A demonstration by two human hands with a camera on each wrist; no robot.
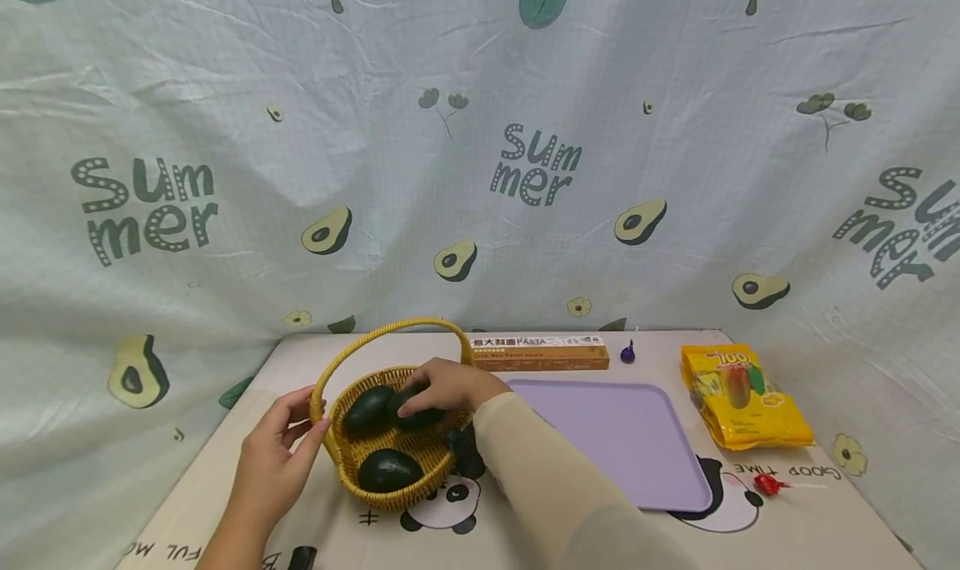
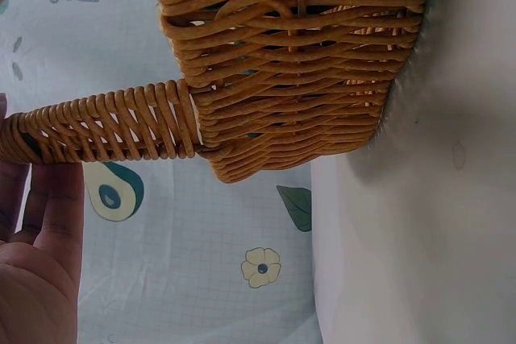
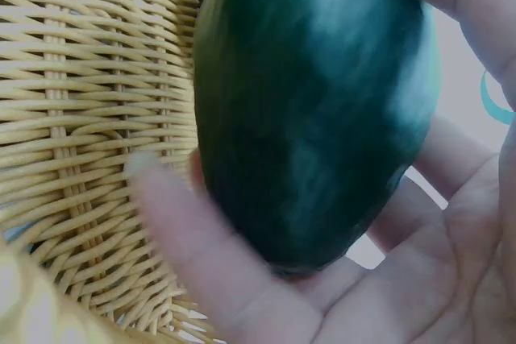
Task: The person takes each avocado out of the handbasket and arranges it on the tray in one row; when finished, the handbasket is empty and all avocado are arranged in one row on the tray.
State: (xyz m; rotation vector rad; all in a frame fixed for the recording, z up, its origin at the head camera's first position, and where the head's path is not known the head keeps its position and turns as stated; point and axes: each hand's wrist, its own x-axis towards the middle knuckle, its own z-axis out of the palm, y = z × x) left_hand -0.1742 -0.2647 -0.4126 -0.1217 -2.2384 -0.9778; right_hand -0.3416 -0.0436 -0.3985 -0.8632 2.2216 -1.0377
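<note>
We see the right hand (image 3: 435,267) holding a glossy dark green avocado (image 3: 314,110), digits spread around its sides. Left of it runs the woven wall of a wicker basket (image 3: 89,110), one blurred fingertip (image 3: 143,168) showing before the weave; we cannot tell whether avocado and wall touch. Rightward, a teal curve (image 3: 493,102) marks a pale surface (image 3: 455,62).

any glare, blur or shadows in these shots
Right wrist: glossy highlights on the avocado, a fingertip of the right hand blurred, bottom-left corner out of focus; left wrist: soft shadow on the table beside the basket; head: fairly even light, no strong glare.
</note>
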